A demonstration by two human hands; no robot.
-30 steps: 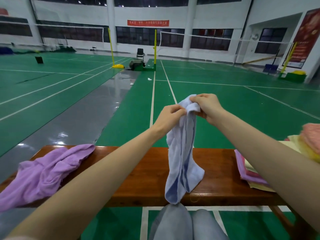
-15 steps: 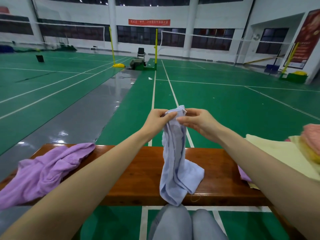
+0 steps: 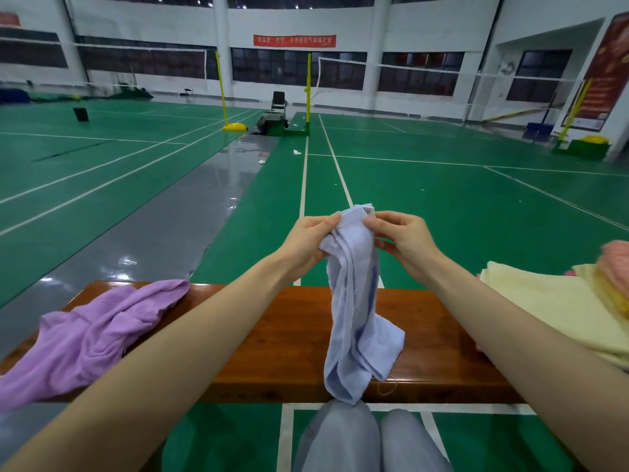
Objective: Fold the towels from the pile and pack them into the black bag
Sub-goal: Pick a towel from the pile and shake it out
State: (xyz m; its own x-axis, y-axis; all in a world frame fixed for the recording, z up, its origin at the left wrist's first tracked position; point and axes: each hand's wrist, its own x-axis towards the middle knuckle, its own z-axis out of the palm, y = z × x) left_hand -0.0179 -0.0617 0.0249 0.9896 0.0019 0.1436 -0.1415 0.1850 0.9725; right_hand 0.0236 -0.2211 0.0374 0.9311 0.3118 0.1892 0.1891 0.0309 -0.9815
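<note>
A pale blue towel (image 3: 357, 321) hangs bunched above the wooden bench (image 3: 289, 338), its lower end draped over the bench's near edge. My left hand (image 3: 309, 240) grips its top from the left, and my right hand (image 3: 401, 236) pinches the same top edge from the right, beside a small label. A crumpled purple towel (image 3: 92, 332) lies on the bench's left end. At the right, cream, yellow and pink towels (image 3: 558, 301) lie in a pile. No black bag is in view.
My knees (image 3: 367, 437) in grey trousers show below the bench's near edge. Beyond the bench stretches a green sports floor with white lines, yellow net posts (image 3: 308, 93) and a chair far back.
My hands have come down and closer together at the towel's top edge. The towel hangs lower, with more of it resting on the bench.
</note>
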